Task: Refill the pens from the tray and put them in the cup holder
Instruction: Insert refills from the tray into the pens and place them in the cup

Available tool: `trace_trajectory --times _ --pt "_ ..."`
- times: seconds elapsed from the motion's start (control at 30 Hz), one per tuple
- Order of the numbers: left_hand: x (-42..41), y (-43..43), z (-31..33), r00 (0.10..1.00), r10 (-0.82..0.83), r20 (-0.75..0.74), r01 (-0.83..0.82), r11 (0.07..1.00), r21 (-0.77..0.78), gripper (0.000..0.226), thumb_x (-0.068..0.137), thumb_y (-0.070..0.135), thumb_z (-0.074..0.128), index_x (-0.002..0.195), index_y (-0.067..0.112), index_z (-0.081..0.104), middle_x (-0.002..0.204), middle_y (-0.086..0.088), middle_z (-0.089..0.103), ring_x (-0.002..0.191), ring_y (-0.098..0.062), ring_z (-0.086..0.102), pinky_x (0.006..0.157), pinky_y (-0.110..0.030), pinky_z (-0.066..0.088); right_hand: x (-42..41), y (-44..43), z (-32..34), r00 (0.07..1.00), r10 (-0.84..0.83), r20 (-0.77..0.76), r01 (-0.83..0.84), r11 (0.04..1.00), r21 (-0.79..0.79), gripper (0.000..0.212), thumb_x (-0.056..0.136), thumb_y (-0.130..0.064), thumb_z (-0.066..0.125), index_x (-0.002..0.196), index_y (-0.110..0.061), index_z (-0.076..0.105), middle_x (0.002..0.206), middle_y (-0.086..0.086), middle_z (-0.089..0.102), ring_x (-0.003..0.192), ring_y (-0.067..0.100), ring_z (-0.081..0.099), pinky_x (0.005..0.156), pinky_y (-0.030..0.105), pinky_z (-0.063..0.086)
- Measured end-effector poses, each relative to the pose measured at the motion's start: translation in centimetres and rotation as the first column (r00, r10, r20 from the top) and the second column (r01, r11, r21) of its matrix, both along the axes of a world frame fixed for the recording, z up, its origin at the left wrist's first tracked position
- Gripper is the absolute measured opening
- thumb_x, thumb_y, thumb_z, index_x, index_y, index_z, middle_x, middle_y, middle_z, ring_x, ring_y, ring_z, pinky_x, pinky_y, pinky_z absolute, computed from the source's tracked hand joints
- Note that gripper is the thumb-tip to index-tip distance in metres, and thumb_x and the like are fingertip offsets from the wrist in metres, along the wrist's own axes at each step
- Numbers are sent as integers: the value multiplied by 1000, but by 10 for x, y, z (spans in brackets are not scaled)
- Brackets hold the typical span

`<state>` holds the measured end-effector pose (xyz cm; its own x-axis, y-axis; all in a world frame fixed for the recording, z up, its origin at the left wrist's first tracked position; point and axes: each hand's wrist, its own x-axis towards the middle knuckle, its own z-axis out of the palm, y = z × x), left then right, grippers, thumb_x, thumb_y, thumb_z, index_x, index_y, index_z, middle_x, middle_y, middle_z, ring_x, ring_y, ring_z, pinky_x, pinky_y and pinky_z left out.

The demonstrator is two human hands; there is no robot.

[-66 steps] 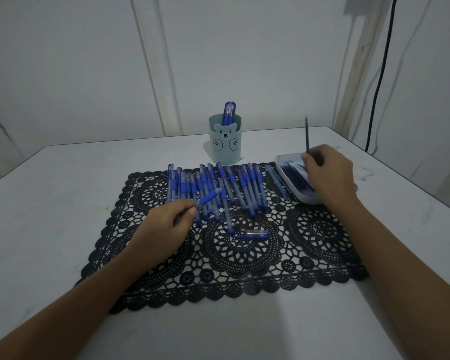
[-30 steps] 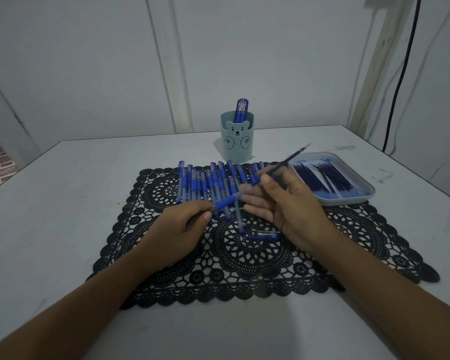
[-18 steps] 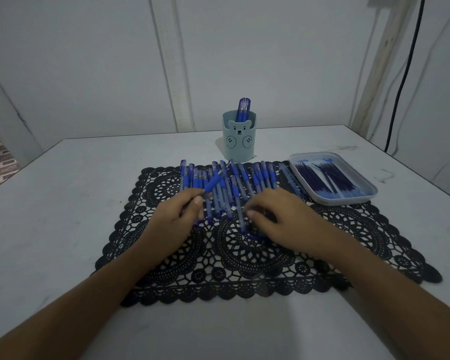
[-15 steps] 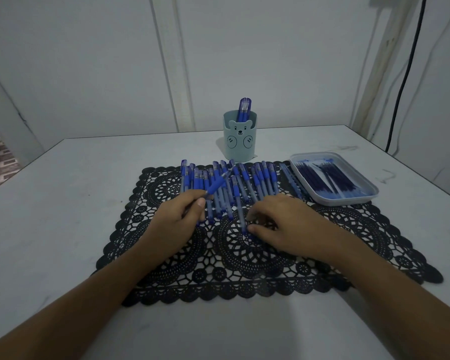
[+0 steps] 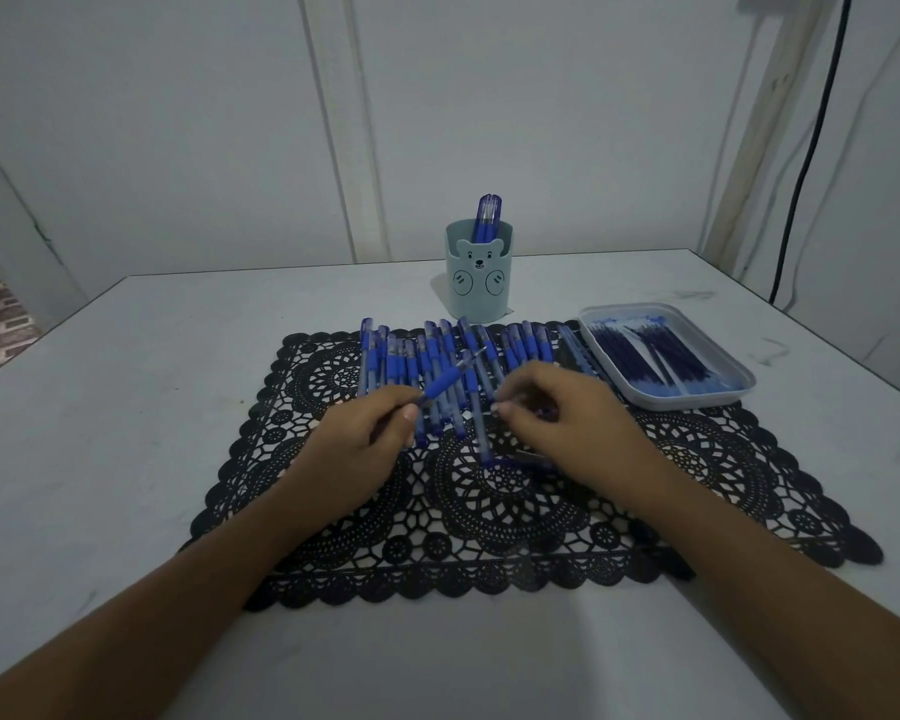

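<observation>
I'm watching from the head view. The left hand [image 5: 365,444] sits low over the black lace placemat [image 5: 489,517], thumb and fingers pinching a blue pen [image 5: 445,380]. That pen is lifted off the row and its tip slants up and to the right, toward the other hand.

The right hand [image 5: 567,423] hovers just beside it, the two hands close but apart. Its fingers [image 5: 528,394] are curled inward, and there's a blur of blue under them. I can't tell whether it grips anything.

A short blue piece [image 5: 513,462] lies on the mat at the near edge of that hand, partly hidden.

Behind both hands, the row of pens [image 5: 367,350] lies side by side across the far part of the mat. The bear-face cup holder [image 5: 479,285] stands upright on the white table [image 5: 126,407] just past the row, with a few capped pens [image 5: 487,220] standing in it.

To the right, the tray [image 5: 697,400] overlaps the mat's far right corner, with dark refills [image 5: 640,356] lying in it.
</observation>
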<state>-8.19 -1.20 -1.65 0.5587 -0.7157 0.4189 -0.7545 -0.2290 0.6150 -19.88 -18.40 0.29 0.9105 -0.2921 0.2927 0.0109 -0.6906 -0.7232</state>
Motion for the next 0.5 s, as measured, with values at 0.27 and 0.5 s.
trace_trajectory --times 0.27,0.5 --pt "2 1 -3 988 -78 136 78 997 4 19 89 22 44 101 20 59 65 3 57 60 -18 51 48 -18 38 -1 1 8 954 -64 292 -104 846 523 12 89 1 51 93 -7 59 88 6 71 84 13 69 80 22 54" --pt "3 1 -5 973 -108 206 113 994 -12 36 88 34 37 103 13 63 65 3 59 59 -17 52 52 -25 42 -1 2 6 968 3 250 -100 921 377 14 88 1 54 92 -12 60 87 1 70 81 4 68 67 9 48"
